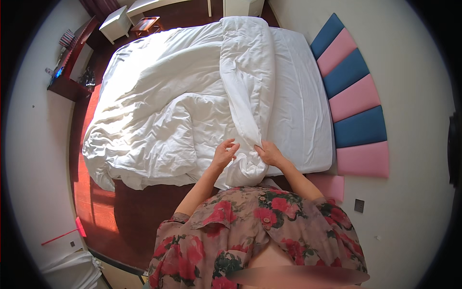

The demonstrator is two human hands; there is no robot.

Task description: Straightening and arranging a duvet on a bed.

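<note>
A rumpled white duvet [169,104] covers most of the bed, its edge turned back in a long folded band [249,68] on the right. My right hand [270,153] grips the near end of that band, thumb and fingers closed on the cloth. Just to the left, my left hand [225,153] hovers over the duvet with its fingers apart and curled, holding nothing. Between and below the hands, a bunched corner [249,169] of the duvet hangs over the near side of the bed. A white fitted sheet [299,104] shows beyond the band.
Blue and pink padded panels [355,97] line the wall at the bed's right end. A dark red desk [68,76] stands to the left. Behind the bed are a wooden stool [146,24] and a white cabinet [116,23]. Red-brown floor [151,209] lies at the near left.
</note>
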